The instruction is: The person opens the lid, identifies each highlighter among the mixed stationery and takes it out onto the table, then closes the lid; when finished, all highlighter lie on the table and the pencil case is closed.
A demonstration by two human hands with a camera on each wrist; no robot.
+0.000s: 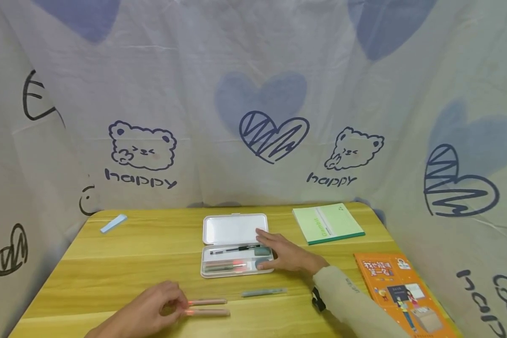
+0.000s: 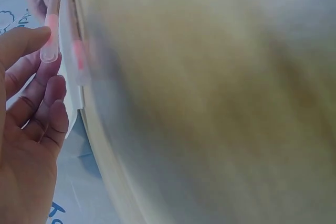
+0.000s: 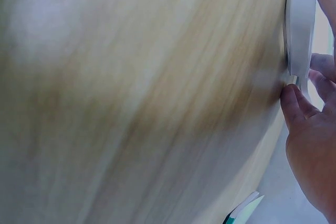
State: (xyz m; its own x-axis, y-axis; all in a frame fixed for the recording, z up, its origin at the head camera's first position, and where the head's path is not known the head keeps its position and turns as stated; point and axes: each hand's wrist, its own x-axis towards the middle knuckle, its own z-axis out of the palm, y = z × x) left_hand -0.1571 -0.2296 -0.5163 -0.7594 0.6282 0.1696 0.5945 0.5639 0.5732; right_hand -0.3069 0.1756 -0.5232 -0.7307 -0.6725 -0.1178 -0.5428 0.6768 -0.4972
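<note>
My left hand (image 1: 162,303) pinches a slim pinkish pen (image 2: 51,30) with a clear end between thumb and fingertips. A second pinkish pen (image 2: 77,45) lies alongside it, closer to the table in the left wrist view. A white pencil case (image 1: 203,263) stands with its lid (image 1: 232,229) folded back. Inside are a black pen (image 1: 236,249), a grey-green eraser (image 1: 261,251) and several slim pens (image 1: 225,266). At the case's right side, my right hand (image 1: 289,253) rests with spread fingers, one reaching onto the lid and the thumb over the near compartment.
In front of the case lies a grey-green pen (image 1: 263,292). A light blue strip (image 1: 113,223) is at the back left of the wooden table (image 1: 160,244). To the right are a green notebook (image 1: 328,223) and an orange book (image 1: 401,295). Printed cloth (image 1: 202,108) surrounds the table.
</note>
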